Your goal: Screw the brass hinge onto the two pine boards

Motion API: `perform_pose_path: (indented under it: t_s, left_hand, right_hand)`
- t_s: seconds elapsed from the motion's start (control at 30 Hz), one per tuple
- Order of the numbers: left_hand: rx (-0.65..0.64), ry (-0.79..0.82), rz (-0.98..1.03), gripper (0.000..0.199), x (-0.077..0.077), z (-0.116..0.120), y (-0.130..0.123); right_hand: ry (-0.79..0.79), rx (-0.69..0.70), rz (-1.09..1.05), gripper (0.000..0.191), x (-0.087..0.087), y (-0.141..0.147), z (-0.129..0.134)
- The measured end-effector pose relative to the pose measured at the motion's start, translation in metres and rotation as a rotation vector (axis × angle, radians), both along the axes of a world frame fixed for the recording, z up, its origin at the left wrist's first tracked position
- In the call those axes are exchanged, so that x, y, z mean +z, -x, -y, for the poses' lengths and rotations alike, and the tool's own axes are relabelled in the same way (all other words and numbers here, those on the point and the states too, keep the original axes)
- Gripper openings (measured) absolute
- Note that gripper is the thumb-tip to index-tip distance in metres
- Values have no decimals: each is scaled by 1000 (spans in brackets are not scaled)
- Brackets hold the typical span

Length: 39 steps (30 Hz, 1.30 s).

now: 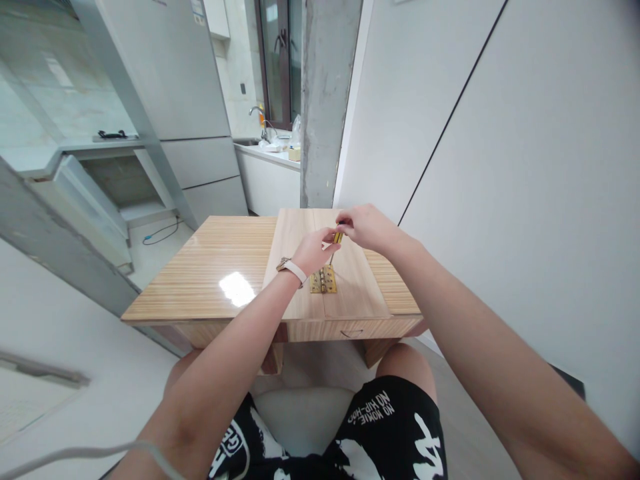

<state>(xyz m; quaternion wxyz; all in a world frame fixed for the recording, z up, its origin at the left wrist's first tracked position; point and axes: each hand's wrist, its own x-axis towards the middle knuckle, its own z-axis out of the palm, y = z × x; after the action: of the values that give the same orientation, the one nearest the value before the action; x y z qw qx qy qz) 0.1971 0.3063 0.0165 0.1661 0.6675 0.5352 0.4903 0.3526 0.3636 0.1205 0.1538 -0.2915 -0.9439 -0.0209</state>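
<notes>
A brass-coloured hinge (323, 283) lies opened flat across the seam between two light wooden boards (357, 297) on the table. Above its far right corner stands a screwdriver (338, 237) with a yellow and black handle, slightly tilted, its thin shaft pointing down at the hinge. My left hand (316, 249) is closed around the lower part of the handle. At the top of the handle, the fingers of my right hand (364, 223) are pinched together. The exact contact of the tip with a screw is too small to make out.
The boards rest on a striped wooden table (200, 287) with a drawer handle (351, 333) at its front. A white wall panel (500, 167) stands close on the right. Behind are a fridge (165, 80) and a sink counter (270, 177). A pale cable (100, 451) crosses the lower left.
</notes>
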Motion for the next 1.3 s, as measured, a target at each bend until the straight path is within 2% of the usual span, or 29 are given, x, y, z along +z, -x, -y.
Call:
perform_pose_path:
  t_s: [0.37, 0.53, 0.63, 0.7, 0.77, 0.93, 1.03, 1.17, 1.3]
  left_hand:
    - [145, -49, -51, 29, 0, 0, -12]
    - [141, -58, -54, 27, -1, 0, -10]
    - [107, -44, -52, 23, -2, -2, -6]
    - [64, -22, -32, 19, -2, -4, -3]
    - [8, 11, 12, 20, -3, -6, -1]
    - [-52, 36, 36, 24, -4, -9, 0]
    - [-36, 23, 29, 28, -5, -7, -1]
    - [19, 48, 57, 37, -5, -3, -2]
    - [68, 36, 33, 34, -2, -2, -5]
  right_hand:
    - [-127, -166, 63, 37, -2, 3, 5]
    - [-88, -173, 28, 39, -2, 2, 8]
    - [-13, -60, -43, 27, -3, -1, 6]
    - [25, 17, -59, 30, -4, -2, 3]
    - [32, 36, -41, 30, -5, -2, 1]
    - [-32, -11, 33, 23, -4, 0, -1]
    - [-78, -45, 78, 21, -1, 0, 1]
    - [-126, -97, 112, 28, 2, -1, 5]
    - [-153, -157, 121, 34, 2, -1, 8]
